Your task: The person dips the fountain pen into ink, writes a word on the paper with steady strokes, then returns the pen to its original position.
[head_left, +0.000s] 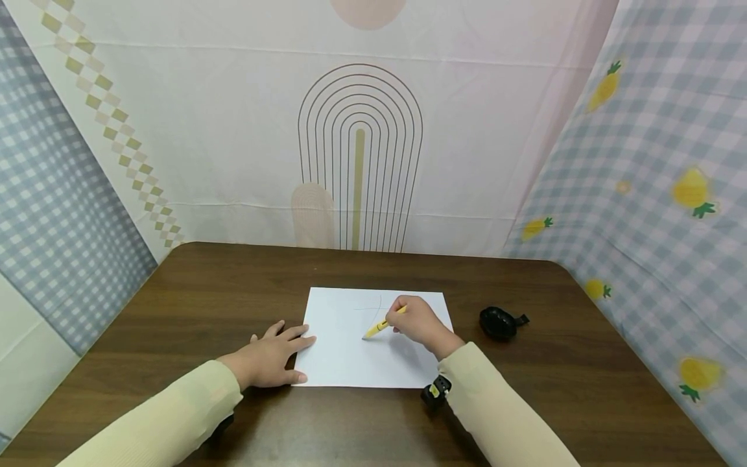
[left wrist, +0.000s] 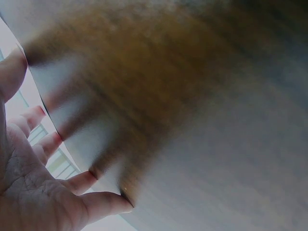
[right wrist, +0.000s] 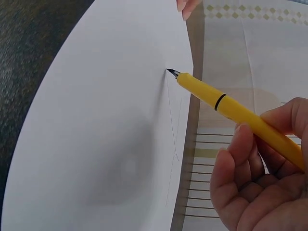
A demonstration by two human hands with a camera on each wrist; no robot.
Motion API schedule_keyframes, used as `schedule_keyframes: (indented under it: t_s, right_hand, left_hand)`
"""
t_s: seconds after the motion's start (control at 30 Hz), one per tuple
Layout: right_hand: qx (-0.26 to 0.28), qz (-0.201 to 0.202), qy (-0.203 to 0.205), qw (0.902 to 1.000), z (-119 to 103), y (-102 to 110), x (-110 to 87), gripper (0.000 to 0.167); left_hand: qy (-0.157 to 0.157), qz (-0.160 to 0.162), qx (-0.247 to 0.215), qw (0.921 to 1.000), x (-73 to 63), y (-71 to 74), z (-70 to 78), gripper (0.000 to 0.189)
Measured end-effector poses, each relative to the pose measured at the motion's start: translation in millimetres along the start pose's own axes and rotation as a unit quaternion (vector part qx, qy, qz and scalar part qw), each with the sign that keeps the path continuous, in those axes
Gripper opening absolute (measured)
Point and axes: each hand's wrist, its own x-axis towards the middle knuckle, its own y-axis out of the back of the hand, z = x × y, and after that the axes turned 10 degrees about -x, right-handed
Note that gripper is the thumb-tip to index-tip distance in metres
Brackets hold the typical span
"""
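A sheet of white paper (head_left: 344,363) lies on the brown table, with a few thin pen lines near its far edge. My right hand (head_left: 421,322) pinches a yellow fountain pen (head_left: 379,327) between thumb and fingers. In the right wrist view the nib of the pen (right wrist: 240,111) touches the paper (right wrist: 96,86) at the end of one thin line. Spread flat, my left hand (head_left: 267,357) rests at the paper's left edge, some fingertips and the thumb on the sheet. Its fingers also appear splayed against the tabletop and sheet in the left wrist view.
A small shiny black object with a short tab (head_left: 498,323) lies on the table to the right of the paper. The brown wooden table (head_left: 146,337) ends at a patterned cloth backdrop (head_left: 233,130), with checked cloth hanging on both sides.
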Motion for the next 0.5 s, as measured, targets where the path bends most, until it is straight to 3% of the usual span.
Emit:
schedule_keyframes:
  t_s: [0.5]
  right_hand:
    - [0.007, -0.009, 0.001, 0.9999, 0.4, -2.5, -0.2, 0.007]
  left_hand:
    - [0.001, -0.001, 0.002, 1.0000, 0.8, -0.7, -1.2, 0.070]
